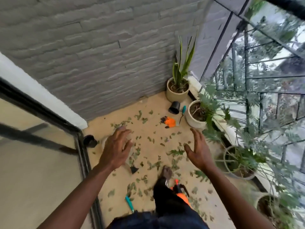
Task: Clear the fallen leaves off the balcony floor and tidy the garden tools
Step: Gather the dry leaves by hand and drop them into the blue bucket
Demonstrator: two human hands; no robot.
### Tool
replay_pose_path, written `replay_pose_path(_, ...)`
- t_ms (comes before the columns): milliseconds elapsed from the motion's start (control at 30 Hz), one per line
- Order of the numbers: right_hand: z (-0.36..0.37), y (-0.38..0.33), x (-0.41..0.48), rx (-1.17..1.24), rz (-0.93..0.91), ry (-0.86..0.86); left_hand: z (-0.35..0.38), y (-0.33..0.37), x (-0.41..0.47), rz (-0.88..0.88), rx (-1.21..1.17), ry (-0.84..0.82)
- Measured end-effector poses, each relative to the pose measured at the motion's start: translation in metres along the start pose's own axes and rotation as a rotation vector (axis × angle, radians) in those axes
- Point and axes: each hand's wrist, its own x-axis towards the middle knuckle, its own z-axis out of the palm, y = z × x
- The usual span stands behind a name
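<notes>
The left hand (115,149) at 9 o'clock and the right hand (198,151) at 3 o'clock hover spread and empty over fallen leaves (175,152) scattered across the balcony floor (156,129), with an orange glove (170,122) at 12 o'clock and a teal-handled tool (129,202) at 6 o'clock.

The left hand (115,151) hides most of a small black-bladed tool (134,169), the leg (162,195) covers part of an orange tool (179,188), and the potted plants (244,156) by the railing (245,66) are blurred by motion.
</notes>
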Motion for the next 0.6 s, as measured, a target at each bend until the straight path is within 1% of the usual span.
replay_pose_path(133, -0.026, 0.004, 0.063, 0.061, 0.021, 0.035, -0.006, 0.023, 0.087, -0.016, 0.013, -0.056)
replay_pose_path(333, -0.049, -0.004, 0.126, 0.136, 0.090, 0.091, -0.023, 0.054, 0.171, 0.029, -0.089, -0.040)
replay_pose_path(500, -0.039, -0.006, 0.171, 0.214, 0.139, 0.103, -0.026, 0.044, 0.246, 0.083, -0.025, -0.078)
replay_pose_path(600, -0.022, -0.004, 0.199, 0.222, 0.175, 0.054, -0.010, 0.026, 0.294, 0.096, -0.010, -0.142)
